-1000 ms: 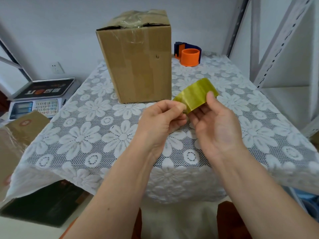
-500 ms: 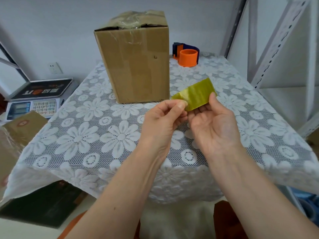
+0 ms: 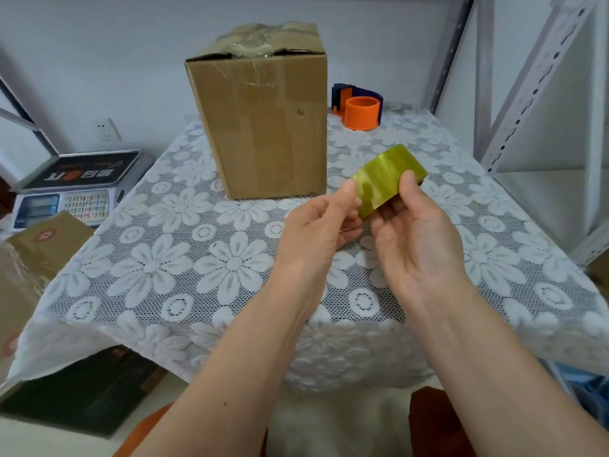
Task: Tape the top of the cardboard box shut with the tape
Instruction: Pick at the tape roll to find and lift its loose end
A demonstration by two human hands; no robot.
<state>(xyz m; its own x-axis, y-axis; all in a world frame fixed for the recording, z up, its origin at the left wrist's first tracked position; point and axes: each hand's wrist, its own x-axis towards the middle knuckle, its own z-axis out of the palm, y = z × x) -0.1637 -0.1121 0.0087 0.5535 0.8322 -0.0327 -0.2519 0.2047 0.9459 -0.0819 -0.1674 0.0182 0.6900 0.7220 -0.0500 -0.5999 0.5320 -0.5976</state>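
A tall cardboard box (image 3: 263, 127) stands upright at the back middle of the table, its top flaps loosely closed under crumpled clear film. A yellow-green tape roll (image 3: 385, 178) is held in the air in front of the box, to its right. My right hand (image 3: 415, 232) grips the roll, thumb on its outer face and fingers beneath. My left hand (image 3: 316, 225) pinches the roll's left edge with thumb and forefinger. Both hands hover above the table, well short of the box.
A white lace tablecloth (image 3: 197, 252) covers the table. An orange and blue tape dispenser (image 3: 359, 108) sits behind the box at the right. A weighing scale (image 3: 72, 189) and cardboard packages (image 3: 29, 258) lie at the left. Metal shelving (image 3: 527, 94) rises at the right.
Both hands with the tape roll have shifted slightly right and up. The left thumb has slid further onto the roll's edge.
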